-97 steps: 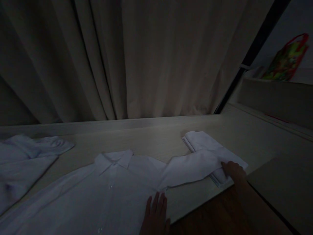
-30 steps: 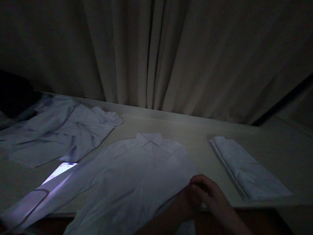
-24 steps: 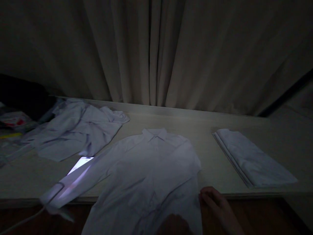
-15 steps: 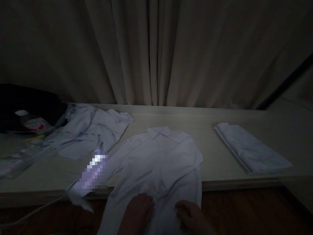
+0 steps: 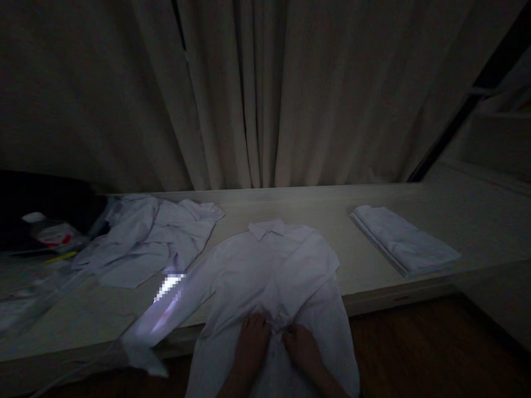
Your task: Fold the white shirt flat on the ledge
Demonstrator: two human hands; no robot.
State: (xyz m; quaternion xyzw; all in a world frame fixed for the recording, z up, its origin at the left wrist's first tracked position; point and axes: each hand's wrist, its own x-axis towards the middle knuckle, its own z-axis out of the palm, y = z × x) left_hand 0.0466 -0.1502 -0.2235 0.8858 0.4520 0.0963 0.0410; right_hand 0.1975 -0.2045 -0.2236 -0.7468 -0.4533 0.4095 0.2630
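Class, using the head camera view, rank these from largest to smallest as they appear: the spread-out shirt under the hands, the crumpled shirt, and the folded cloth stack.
1. spread-out shirt, though it lies nearest the camera.
2. crumpled shirt.
3. folded cloth stack, clearly smallest.

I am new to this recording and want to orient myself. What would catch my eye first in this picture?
In the dark room, the white shirt spread on the table stands out, its hem hanging over the near edge. The left hand and right hand press side by side on its lower front. A bright glowing patch lies on the shirt's sleeve, a crumpled shirt lies at the left, and a folded white stack at the right.
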